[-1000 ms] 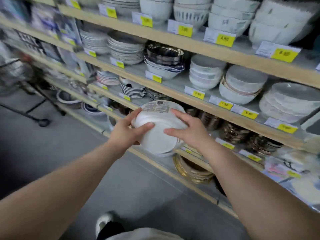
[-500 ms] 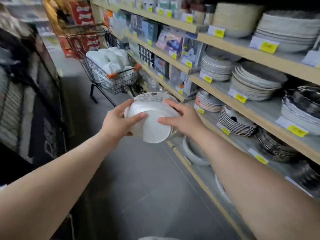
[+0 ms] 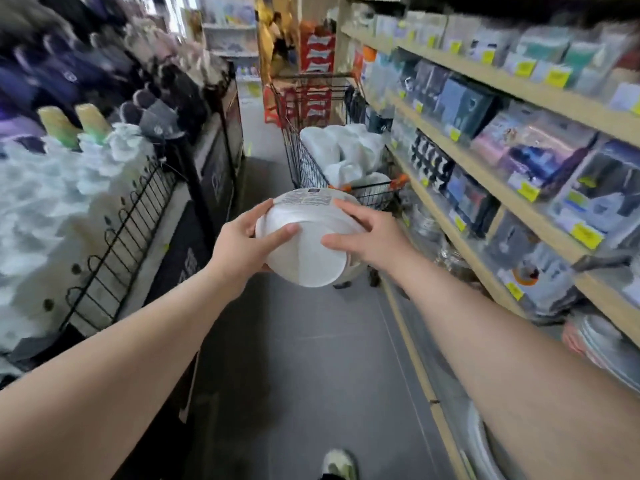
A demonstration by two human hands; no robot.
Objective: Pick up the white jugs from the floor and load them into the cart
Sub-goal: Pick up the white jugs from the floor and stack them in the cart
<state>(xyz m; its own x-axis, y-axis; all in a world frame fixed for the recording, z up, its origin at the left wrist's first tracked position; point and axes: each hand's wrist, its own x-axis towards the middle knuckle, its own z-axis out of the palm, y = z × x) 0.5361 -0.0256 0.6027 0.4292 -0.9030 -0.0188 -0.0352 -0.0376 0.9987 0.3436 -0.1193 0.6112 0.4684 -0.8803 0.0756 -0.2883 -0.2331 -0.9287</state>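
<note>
Head cam: white vessel [image 3: 308, 251], label on its upper side, held mid-aisle betw. both hands, above floor [image 3: 311, 358], just short of cart [image 3: 308, 161] near end. L hand [image 3: 242, 244] grips its left side, thumb across front. R hand [image 3: 370, 240] clamps right side, fingers spread. More white ware [image 3: 346, 150] piled in cart, beside shelving [image 3: 485, 168] at R.

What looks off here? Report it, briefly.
Nothing spilled or broken. The white jug, gripped between left hand and right hand, is tipped with its base toward the camera; the white pile in the cart lies heaped at mixed angles, not stacked.
</note>
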